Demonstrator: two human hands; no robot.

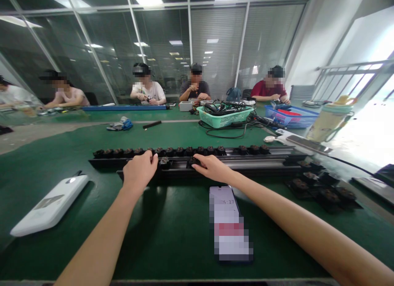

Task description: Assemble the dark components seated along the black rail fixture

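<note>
Two long black rails lie side by side across the table. The far rail (129, 158) carries a row of several small black modules (170, 151). On the near rail (252, 166), one module (165, 162) sits between my hands. My left hand (139, 170) is closed over the near rail's left part, its fingertips hidden behind the knuckles. My right hand (211, 167) pinches another black module (193, 160) at the near rail's channel, thumb toward me. Whether that module is seated in the channel I cannot tell.
Loose black modules (329, 195) are grouped at the right. A phone (229, 220) lies below my right hand, a white device (51, 206) at left. Farther off are a green basket (226, 117) of cables, a blue basket (289, 117), a bottle (329, 119) and several seated people.
</note>
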